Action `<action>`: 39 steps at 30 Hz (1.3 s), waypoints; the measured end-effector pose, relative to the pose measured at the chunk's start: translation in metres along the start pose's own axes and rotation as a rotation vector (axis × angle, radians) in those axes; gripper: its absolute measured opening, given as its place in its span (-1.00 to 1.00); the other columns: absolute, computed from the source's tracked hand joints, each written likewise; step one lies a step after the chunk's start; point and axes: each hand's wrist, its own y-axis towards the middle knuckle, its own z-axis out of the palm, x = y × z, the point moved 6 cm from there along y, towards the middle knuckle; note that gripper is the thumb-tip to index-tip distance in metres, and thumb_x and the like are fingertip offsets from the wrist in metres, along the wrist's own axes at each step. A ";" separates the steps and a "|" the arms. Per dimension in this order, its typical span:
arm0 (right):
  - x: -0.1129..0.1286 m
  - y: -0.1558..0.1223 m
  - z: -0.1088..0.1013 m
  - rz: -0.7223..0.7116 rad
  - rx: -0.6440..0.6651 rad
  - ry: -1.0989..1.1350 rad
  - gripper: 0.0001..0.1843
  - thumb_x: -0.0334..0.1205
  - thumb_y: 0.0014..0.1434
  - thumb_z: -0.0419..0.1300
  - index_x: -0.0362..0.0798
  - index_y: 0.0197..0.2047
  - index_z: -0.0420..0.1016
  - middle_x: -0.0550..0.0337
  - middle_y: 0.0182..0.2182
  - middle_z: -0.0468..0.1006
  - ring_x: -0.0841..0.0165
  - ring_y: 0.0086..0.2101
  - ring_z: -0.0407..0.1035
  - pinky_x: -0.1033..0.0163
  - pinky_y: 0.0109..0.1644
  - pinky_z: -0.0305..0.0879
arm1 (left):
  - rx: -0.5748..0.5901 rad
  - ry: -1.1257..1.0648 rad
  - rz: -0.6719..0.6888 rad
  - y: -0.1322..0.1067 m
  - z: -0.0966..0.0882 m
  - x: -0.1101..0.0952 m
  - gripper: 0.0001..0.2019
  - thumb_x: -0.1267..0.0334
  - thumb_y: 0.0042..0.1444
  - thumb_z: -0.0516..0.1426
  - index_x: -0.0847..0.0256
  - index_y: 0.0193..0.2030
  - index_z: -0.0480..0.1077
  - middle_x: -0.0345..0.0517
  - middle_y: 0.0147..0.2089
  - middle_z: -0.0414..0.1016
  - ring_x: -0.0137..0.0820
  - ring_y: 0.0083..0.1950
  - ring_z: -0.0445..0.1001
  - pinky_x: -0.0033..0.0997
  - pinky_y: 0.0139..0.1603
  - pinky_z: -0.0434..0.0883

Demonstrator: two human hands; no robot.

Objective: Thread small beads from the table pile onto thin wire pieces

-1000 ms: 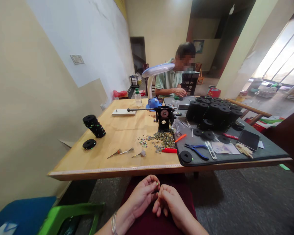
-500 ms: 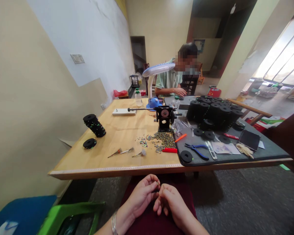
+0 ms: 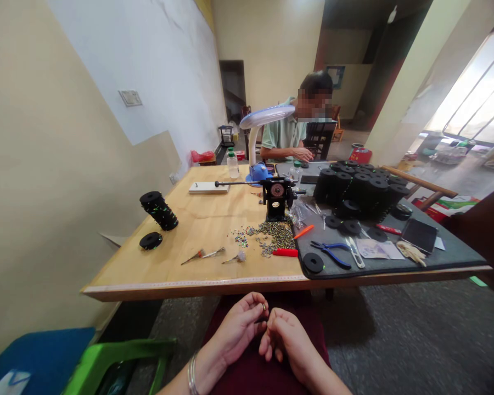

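Note:
Over my lap, below the table's front edge, my two hands almost meet. My left hand (image 3: 241,329) pinches a small brass-coloured piece (image 3: 264,306) between thumb and forefinger. Close beside it, my right hand (image 3: 286,337) has thumb and forefinger pressed together; whatever is between them is too small to make out. On the table ahead lies a pile of small brass-and-dark cylinders (image 3: 278,235), with tiny coloured beads (image 3: 242,240) scattered to its left. A red-handled tool (image 3: 285,253) lies at the pile's near edge.
Behind the pile stands a black winding device (image 3: 275,198) with a long rod, near a blue-based lamp (image 3: 257,174). Black foam spools (image 3: 360,189) crowd the grey mat, with blue pliers (image 3: 332,254) nearer. More spools (image 3: 158,211) stand left. Across the table sits another person (image 3: 284,134).

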 end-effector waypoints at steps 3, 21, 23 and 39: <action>0.001 0.000 0.001 -0.002 0.000 -0.008 -0.83 -0.12 -0.08 0.04 -0.04 -0.51 0.19 0.17 -0.71 0.54 0.51 -0.77 0.27 0.44 -0.69 -0.22 | 0.002 -0.011 -0.001 0.000 0.000 0.000 -0.84 0.39 -0.07 0.31 0.27 -0.36 0.41 -0.17 -0.37 0.41 -0.49 -0.38 0.38 -0.46 -0.30 0.32; 0.001 0.000 0.002 0.005 0.012 -0.017 -0.83 -0.12 -0.10 0.02 -0.05 -0.53 0.20 0.16 -0.72 0.54 0.53 -0.79 0.26 0.45 -0.72 -0.22 | 0.013 0.006 -0.005 0.001 0.004 -0.002 -0.85 0.39 -0.07 0.30 0.28 -0.38 0.40 -0.17 -0.41 0.40 -0.50 -0.43 0.36 -0.47 -0.35 0.31; 0.002 0.000 0.002 0.010 0.011 -0.015 -0.84 -0.12 -0.10 0.02 -0.05 -0.53 0.20 0.16 -0.73 0.54 0.53 -0.79 0.26 0.45 -0.72 -0.22 | 0.011 0.008 -0.007 0.000 0.004 -0.001 -0.84 0.39 -0.07 0.30 0.28 -0.38 0.40 -0.17 -0.42 0.40 -0.51 -0.43 0.36 -0.47 -0.35 0.31; -0.001 0.001 0.002 0.002 0.017 -0.005 -0.85 -0.14 -0.10 0.03 -0.05 -0.51 0.20 0.16 -0.72 0.54 0.52 -0.77 0.27 0.46 -0.70 -0.22 | 0.019 0.003 -0.013 0.000 0.004 -0.002 -0.85 0.39 -0.06 0.30 0.29 -0.37 0.39 -0.17 -0.41 0.41 -0.51 -0.42 0.37 -0.48 -0.35 0.31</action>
